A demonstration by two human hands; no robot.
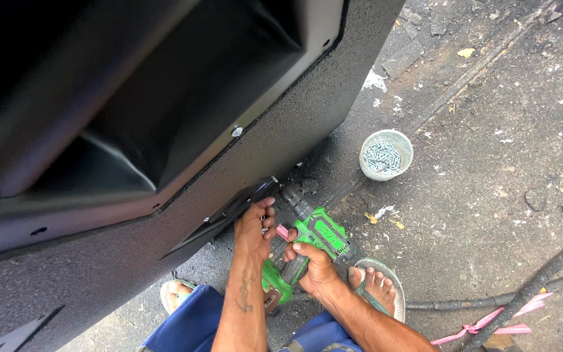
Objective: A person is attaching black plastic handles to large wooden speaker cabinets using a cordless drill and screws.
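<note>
Head view — right hand [314, 264] wrapped around green drill [307, 244], left hand [253, 228] fingers pinched at its chuck, black speaker cabinet [281, 124] alongside.

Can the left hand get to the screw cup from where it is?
Probably not directly: the left hand is pressed to the black cabinet, and the green drill and right hand sit between it and the screw cup.

White cup of screws [386, 154] on stained concrete floor [490, 195], well apart from the work. Dark hose [542, 277] lower right, pink ribbon [490, 321] tied round it. Paper scraps [375, 81] and dry leaves [466, 53] scattered about.
</note>
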